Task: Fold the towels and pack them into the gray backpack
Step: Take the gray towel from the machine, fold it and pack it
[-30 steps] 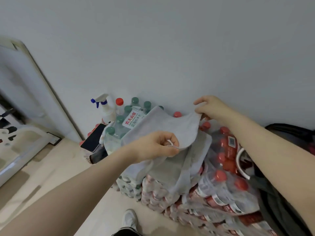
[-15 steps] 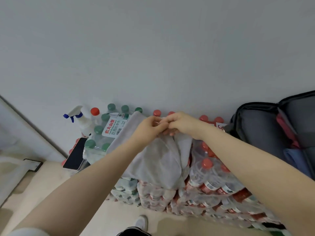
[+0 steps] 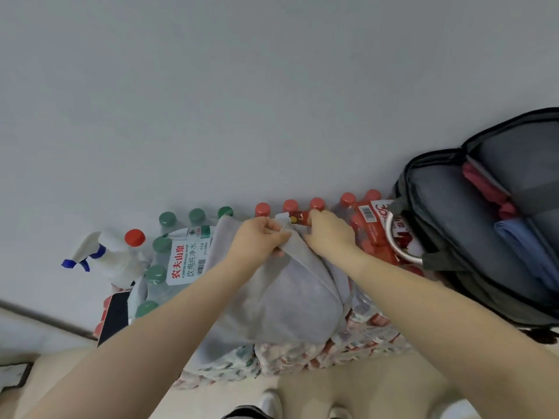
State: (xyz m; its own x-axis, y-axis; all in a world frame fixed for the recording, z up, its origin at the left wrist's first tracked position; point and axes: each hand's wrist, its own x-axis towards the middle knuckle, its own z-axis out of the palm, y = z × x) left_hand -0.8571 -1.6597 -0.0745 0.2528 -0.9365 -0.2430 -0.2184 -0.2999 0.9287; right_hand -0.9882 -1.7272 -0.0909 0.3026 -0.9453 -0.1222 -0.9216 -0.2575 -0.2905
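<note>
Towel (image 3: 281,300), pale grey, draped over shrink-wrapped bottle packs (image 3: 317,355) stacked against the wall (image 3: 272,86); its top corners are gathered at the far edge of the stack. Compared with one second ago, when the hands held two corners well apart and the towel spread open, the corners are now brought together and the cloth hangs doubled; compared with half a second ago the hands sit a little apart rather than touching, and more of the backpack (image 3: 447,225) is in view at right. Counts: one towel in hand; one backpack, grey, unzipped and lying open, with a red cloth (image 3: 484,186) and a blue cloth (image 3: 526,249) tucked inside; three green caps (image 3: 196,215) along the wall, with further green caps nearer; five red caps (image 3: 317,203) in the back row; one separate red-capped bottle (image 3: 134,238); one white spray bottle (image 3: 99,258) with blue trigger; one dark phone (image 3: 113,316) at the stack's left edge; one metal ring (image 3: 396,240) beside the backpack. Left hand (image 3: 260,240): fingers curled, pinching the towel's folded edge. Right hand (image 3: 328,234): fingers curled down onto the towel corner just beside the left, gripping it near a red bottle label. Shoes (image 3: 269,403) show at the bottom edge.
</note>
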